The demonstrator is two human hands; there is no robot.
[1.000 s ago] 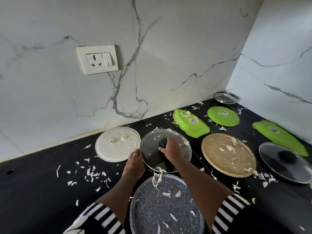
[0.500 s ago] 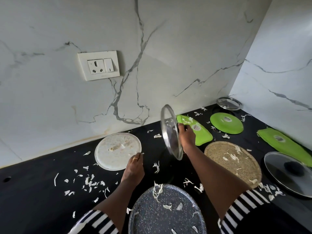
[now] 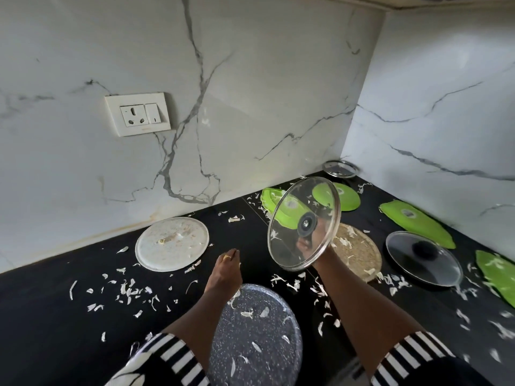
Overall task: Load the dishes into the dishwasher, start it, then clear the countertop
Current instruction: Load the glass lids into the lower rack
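My right hand (image 3: pixel 315 240) holds a clear glass lid (image 3: pixel 287 249) by its black knob, lifted off the black countertop (image 3: pixel 41 316) and tilted with its underside toward me; the hand shows through the glass. My left hand (image 3: pixel 226 270) rests on the counter with fingers relaxed, holding nothing, just beyond a speckled grey round tray (image 3: pixel 256 338) near the front edge. A soiled white round plate (image 3: pixel 172 243) lies to the left.
A woven round mat (image 3: pixel 359 254), a second glass lid (image 3: pixel 423 257), several green lids (image 3: pixel 415 222) and a small steel lid (image 3: pixel 340 168) lie to the right and in the corner. White food scraps litter the counter. A wall socket (image 3: pixel 138 114) sits on the marble backsplash.
My right hand lifted the glass lid off the counter, raised it and turned it so its underside faces me. My left hand stayed on the counter.
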